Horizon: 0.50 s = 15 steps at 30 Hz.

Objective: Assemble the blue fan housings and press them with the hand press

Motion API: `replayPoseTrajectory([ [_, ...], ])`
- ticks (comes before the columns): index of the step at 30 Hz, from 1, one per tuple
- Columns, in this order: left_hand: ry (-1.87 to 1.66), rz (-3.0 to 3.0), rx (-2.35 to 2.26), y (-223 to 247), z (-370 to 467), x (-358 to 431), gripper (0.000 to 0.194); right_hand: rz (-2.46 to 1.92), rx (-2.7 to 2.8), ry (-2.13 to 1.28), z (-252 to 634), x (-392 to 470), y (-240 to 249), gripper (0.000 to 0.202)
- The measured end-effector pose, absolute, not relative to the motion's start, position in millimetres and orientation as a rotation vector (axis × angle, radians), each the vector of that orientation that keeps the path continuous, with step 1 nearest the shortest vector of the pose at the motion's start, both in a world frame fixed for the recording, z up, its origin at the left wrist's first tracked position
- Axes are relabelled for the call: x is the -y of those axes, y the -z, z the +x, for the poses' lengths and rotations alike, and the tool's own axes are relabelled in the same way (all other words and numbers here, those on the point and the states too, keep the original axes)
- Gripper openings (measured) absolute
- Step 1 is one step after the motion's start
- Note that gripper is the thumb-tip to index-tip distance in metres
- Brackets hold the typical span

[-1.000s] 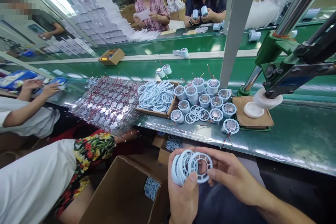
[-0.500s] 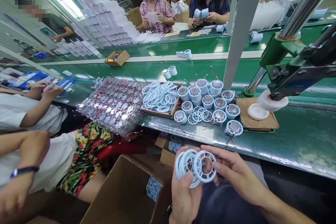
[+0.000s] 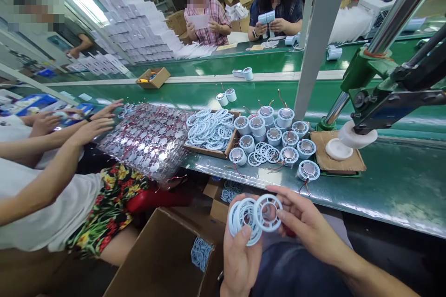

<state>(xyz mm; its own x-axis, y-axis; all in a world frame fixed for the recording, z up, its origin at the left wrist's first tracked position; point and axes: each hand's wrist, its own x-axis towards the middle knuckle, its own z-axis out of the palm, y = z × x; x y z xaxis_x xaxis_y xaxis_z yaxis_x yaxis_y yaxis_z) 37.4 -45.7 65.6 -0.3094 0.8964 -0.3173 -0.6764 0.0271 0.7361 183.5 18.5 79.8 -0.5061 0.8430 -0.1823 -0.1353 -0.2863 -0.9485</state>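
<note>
My left hand (image 3: 240,260) is closed round a small stack of light-blue plastic rings (image 3: 240,218), its thumb pressed on the front one. My right hand (image 3: 306,222) pinches a single spoked light-blue ring (image 3: 268,213) between thumb and fingers, just right of the stack and overlapping its edge. Both hands are over my lap, below the bench edge. On the bench beyond them stand several light-blue round housings (image 3: 273,135) with silver discs and red wires. A few loose rings (image 3: 268,153) lie among these housings.
A carton of rings (image 3: 211,132) sits beside a bagged sheet of wired silver discs (image 3: 149,137). On the right is a press (image 3: 358,134) with a white pad. An open cardboard box (image 3: 156,250) stands at lower left. A co-worker's hands (image 3: 92,127) reach in from the left.
My right hand has drawn its ring slightly up from the stack, and both hands have shifted a little left in view. The co-worker at left has stretched both arms toward the bagged discs.
</note>
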Motion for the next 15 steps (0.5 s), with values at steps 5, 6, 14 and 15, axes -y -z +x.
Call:
replayPoseTrajectory([
  [5,-1.582,0.116,-1.065,-47.9,20.8,40.9,0.044,-1.19,1.442,-1.514,170.7,-86.3,-71.4,0.032],
  [6,-1.576,0.102,-1.056,-46.1,18.7,41.1,0.042,-1.172,1.433,-1.561,167.0,-98.3,-71.5,0.032],
  [14,-1.668,0.216,-1.102,-57.4,21.4,51.2,0.05,-0.815,1.221,-2.11,156.1,-78.4,-84.9,0.04],
  [15,-1.701,0.277,-1.111,-60.7,23.1,51.2,0.051,-0.771,1.141,-2.182,157.3,-70.9,-85.8,0.041],
])
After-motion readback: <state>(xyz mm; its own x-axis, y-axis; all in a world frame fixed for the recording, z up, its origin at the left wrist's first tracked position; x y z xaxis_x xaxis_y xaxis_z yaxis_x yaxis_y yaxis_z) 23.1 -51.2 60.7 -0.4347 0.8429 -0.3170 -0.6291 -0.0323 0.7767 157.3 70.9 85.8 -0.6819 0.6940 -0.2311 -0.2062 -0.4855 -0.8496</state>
